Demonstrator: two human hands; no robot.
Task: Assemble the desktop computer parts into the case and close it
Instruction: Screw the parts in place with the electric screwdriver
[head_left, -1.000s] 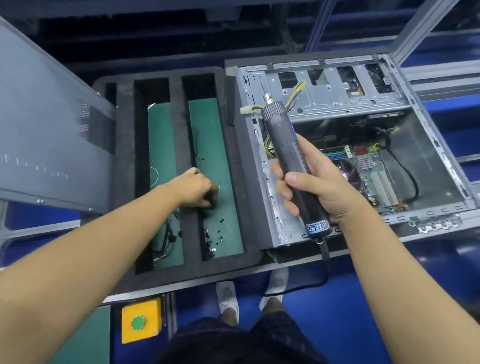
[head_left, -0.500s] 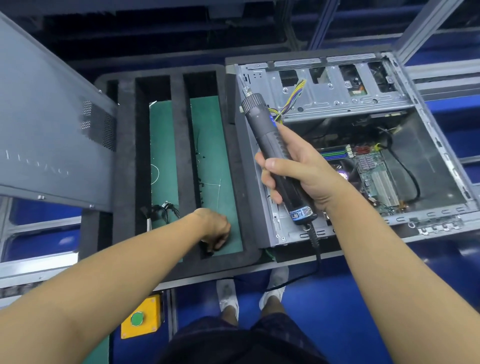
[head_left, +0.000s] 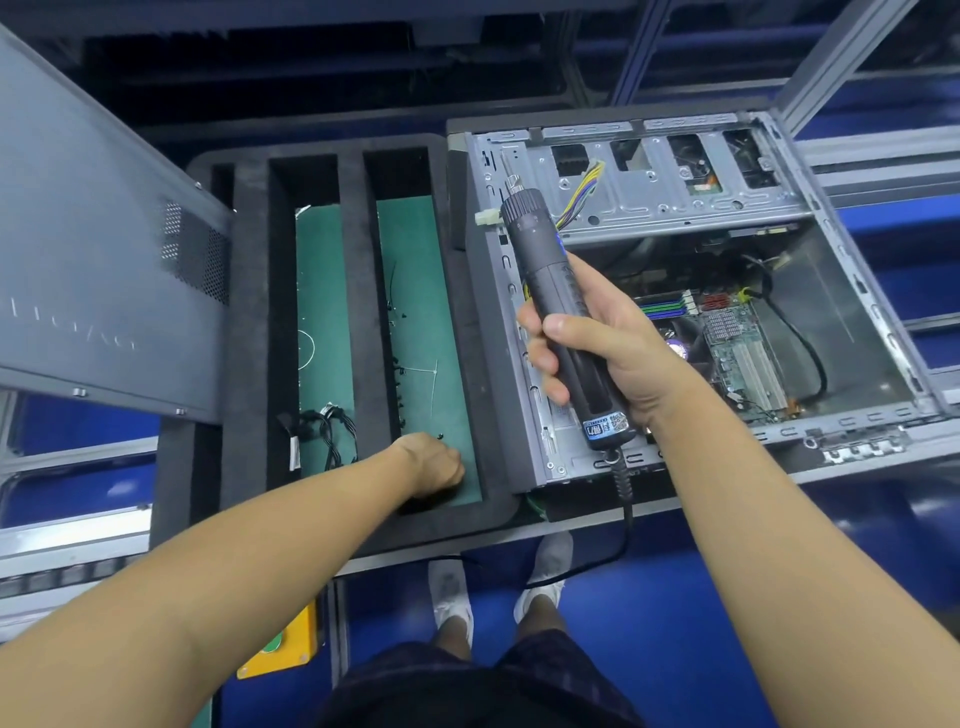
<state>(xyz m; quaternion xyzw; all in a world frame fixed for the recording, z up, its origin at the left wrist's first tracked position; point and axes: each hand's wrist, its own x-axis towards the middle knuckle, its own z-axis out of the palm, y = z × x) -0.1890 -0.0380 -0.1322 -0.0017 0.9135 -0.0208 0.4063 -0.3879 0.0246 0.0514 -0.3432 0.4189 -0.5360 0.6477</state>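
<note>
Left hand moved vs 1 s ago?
Yes. The left hand slid toward the person along the right green slot of the foam tray, from mid-slot to its near end.

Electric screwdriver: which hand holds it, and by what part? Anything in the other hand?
The right hand grips the electric screwdriver around its lower barrel, above the cord. The left hand is among screws in the foam tray; any hold is hidden.
</note>
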